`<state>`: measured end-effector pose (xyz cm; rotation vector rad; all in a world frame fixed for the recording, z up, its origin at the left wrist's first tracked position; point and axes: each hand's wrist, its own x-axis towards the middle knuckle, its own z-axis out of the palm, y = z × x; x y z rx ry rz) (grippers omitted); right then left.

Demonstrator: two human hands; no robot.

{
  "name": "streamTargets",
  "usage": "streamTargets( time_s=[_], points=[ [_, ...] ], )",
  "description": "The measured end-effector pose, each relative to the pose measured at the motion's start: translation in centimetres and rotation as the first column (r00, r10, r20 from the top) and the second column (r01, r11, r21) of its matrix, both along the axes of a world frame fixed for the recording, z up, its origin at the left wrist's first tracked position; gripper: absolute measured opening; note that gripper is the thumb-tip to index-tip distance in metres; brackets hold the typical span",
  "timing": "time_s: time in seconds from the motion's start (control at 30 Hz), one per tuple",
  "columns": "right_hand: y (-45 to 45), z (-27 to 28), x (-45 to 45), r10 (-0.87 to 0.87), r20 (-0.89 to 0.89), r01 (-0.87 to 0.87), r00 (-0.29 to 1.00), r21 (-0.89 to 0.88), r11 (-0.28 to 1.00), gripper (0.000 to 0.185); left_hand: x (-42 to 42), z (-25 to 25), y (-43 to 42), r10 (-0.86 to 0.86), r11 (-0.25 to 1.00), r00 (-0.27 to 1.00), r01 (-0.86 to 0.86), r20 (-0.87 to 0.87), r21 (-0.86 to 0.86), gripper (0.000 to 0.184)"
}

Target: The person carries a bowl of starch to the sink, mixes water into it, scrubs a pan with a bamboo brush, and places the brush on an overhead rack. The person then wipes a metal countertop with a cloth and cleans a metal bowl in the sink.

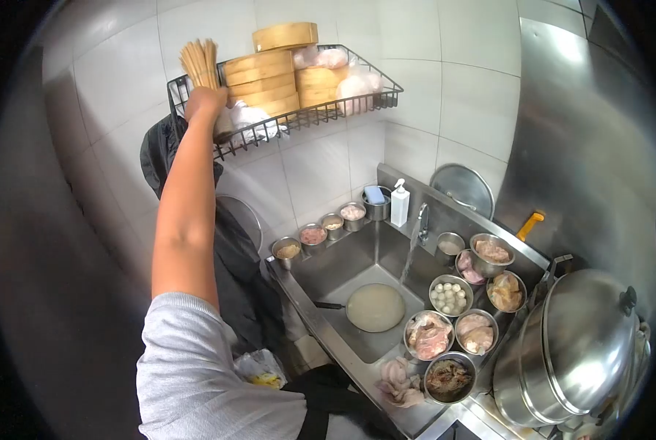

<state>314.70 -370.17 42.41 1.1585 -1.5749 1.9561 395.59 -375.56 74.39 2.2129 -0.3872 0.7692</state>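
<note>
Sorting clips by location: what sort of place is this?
Most likely a commercial kitchen: a stainless-steel sink with water running, metal bowls of what looks like raw meat along its edge, and bamboo steamers on a black wire rack.

Above the sink (328,275) lies a broad open gap up to the wire rack (335,111) — at its far side, the running water (408,260) cuts through. Crowded bowls (451,398) and the big domed pot (588,345) obstruct any low pass to the right, while stacked steamers (260,84) hem in the left hand (205,103) on one side — with free air above the stick bundle (202,64).
</note>
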Motion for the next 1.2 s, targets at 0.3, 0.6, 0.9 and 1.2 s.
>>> streamTargets(
  time_s=[0.3,0.6,0.9,1.2],
  points=[
    [-0.6,0.1,7.8,0.384,0.267,-0.432,0.884,0.151,0.889,0.023,-7.5,4.3,3.4,-0.707,0.547,0.66,0.738,0.255,-0.394,0.038],
    [-4.4,-1.6,32.9,0.946,0.317,-0.902,0.068,0.424,-0.077,0.063,-23.7,-25.1,-5.9,-0.937,-0.01,-0.223,0.788,-0.27,-0.616,0.049],
    [-14.0,-16.6,47.1,0.654,0.615,-0.756,0.441,0.648,-0.099,0.061,-18.2,-45.8,-14.5,-0.646,0.176,-0.221,0.888,-0.73,-0.425,0.043],
    [-17.8,-24.8,51.4,0.228,0.83,-0.85,0.508,0.526,-0.019,0.071,-9.2,-55.4,-41.5,-0.598,0.388,-0.139,0.812,-0.789,-0.436,0.026]
  ],
)
